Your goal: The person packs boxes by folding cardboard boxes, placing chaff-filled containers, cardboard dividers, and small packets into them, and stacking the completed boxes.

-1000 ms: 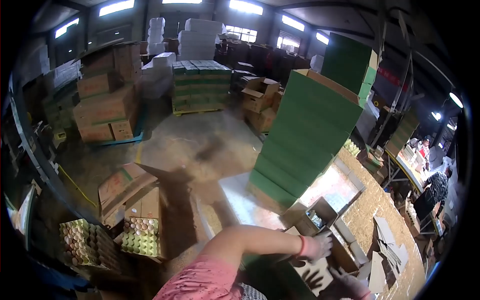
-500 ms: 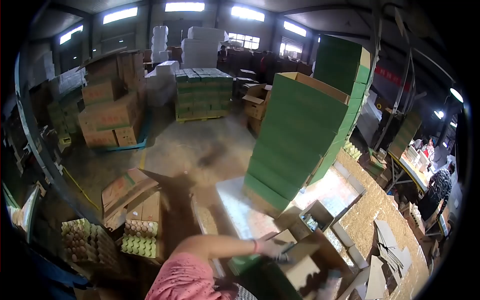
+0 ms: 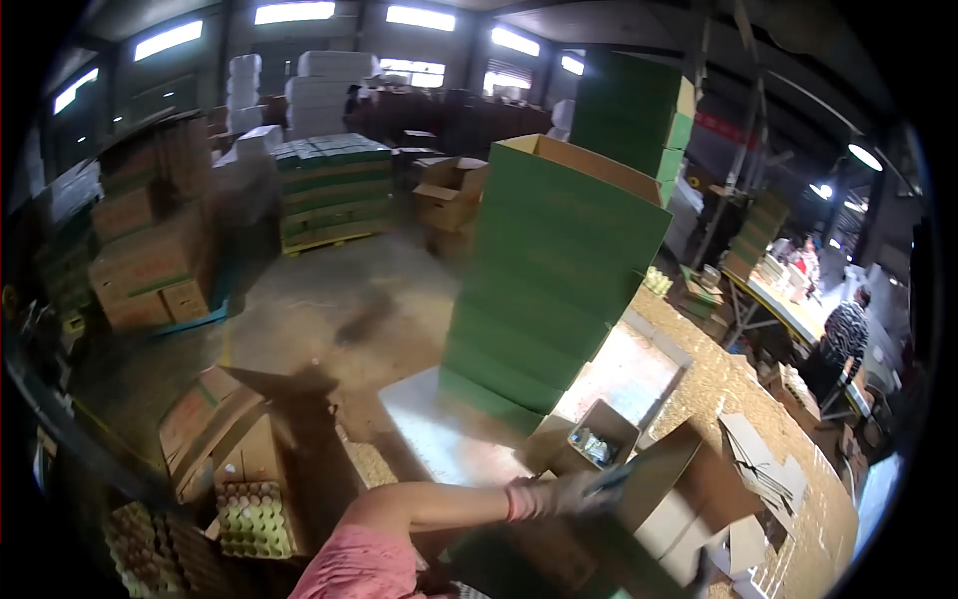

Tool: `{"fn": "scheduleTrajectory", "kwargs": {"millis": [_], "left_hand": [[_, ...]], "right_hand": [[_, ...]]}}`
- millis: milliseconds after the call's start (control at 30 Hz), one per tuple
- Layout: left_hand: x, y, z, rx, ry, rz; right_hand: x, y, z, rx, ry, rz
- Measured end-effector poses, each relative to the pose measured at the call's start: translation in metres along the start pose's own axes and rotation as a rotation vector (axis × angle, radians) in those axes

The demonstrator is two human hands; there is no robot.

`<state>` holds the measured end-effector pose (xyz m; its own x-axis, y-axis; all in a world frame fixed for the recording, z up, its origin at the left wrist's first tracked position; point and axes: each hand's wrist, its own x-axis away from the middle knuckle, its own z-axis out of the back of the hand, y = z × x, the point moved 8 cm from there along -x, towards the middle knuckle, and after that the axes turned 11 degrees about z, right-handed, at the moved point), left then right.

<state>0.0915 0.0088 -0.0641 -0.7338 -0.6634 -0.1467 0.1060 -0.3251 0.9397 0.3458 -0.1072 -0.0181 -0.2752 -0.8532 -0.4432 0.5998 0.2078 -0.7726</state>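
Note:
My left hand (image 3: 574, 494), in a pale glove with darker fingertips, reaches across at lower centre. Its fingers are bent over the near edge of an open cardboard box (image 3: 674, 524), green outside and brown inside, which sits tilted. Low at the box's far right side, a dark blur looks like my right hand (image 3: 707, 571); its fingers cannot be made out. Behind the box stands a small open carton (image 3: 604, 439) with crumpled, shiny pieces inside. A tall stack of green boxes (image 3: 559, 280) rises beyond, the top one open.
Flat cardboard pieces (image 3: 763, 464) lie on the chipboard surface (image 3: 699, 399) at right. Egg trays (image 3: 254, 519) and brown cartons (image 3: 205, 429) stand at lower left. A loaded pallet (image 3: 334, 190) stands farther back. A person (image 3: 848, 329) works at a table on the right.
My left hand and the green-sided box have shifted right, and the box is now more tilted. The head view has turned right, so the background slides left.

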Motion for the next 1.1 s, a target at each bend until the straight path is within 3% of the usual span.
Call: {"fn": "scheduleTrajectory", "kwargs": {"millis": [33, 67, 167, 233, 267, 333, 400, 500, 567, 733, 833, 900, 933, 1000, 1067, 1100], "left_hand": [[-0.002, 0.013, 0.029, 0.087, -0.044, 0.110], [-0.001, 0.053, 0.069, 0.116, 0.081, -0.028], [0.060, 0.175, 0.231, -0.004, 0.837, -0.640], [0.094, 0.206, 0.327, -0.169, 1.287, -0.766], [0.094, 0.210, 0.370, -0.241, 1.377, -0.707], [0.053, 0.167, 0.431, -0.103, 0.946, -0.191], [0.040, 0.142, 0.423, -0.011, 0.843, -0.180], [0.031, 0.131, 0.431, -0.127, 0.930, -0.266], [0.045, 0.147, 0.416, -0.213, 0.950, -0.434], [0.035, 0.130, 0.423, -0.106, 0.925, -0.313], [0.035, 0.124, 0.422, 0.020, 0.892, -0.322], [0.057, 0.134, 0.410, -0.353, 1.319, -0.530], [0.071, 0.141, 0.389, -0.449, 1.370, -0.540], [0.086, 0.114, 0.324, -0.309, 1.218, -0.727], [0.090, 0.059, 0.236, -0.233, 0.960, -0.663], [0.080, 0.017, 0.187, -0.329, 0.987, -0.477]], "right_hand": [[-0.026, -0.012, 0.003, -0.077, 0.023, 0.012], [-0.054, -0.025, 0.006, -0.146, 0.045, 0.029], [-0.151, -0.072, 0.002, -0.324, 0.067, 0.106], [-0.218, -0.100, -0.012, -0.436, 0.048, 0.151], [-0.249, -0.111, -0.020, -0.481, 0.039, 0.166], [-0.305, -0.127, -0.039, -0.551, 0.017, 0.180], [-0.350, -0.137, -0.065, -0.606, -0.013, 0.181], [-0.395, -0.141, -0.102, -0.661, -0.071, 0.169], [-0.421, -0.141, -0.130, -0.701, -0.131, 0.126], [-0.430, -0.156, -0.183, -0.749, -0.311, 0.088], [-0.385, -0.180, -0.197, -0.840, -0.451, 0.124], [-0.307, -0.207, -0.205, -1.060, -0.542, 0.053], [-0.285, -0.166, -0.179, -1.053, -0.357, -0.005], [-0.234, -0.085, -0.125, -1.000, 0.015, -0.106], [-0.150, 0.066, -0.026, -0.540, 0.375, -0.092], [-0.093, 0.100, 0.010, -0.180, 0.449, -0.098]]}}
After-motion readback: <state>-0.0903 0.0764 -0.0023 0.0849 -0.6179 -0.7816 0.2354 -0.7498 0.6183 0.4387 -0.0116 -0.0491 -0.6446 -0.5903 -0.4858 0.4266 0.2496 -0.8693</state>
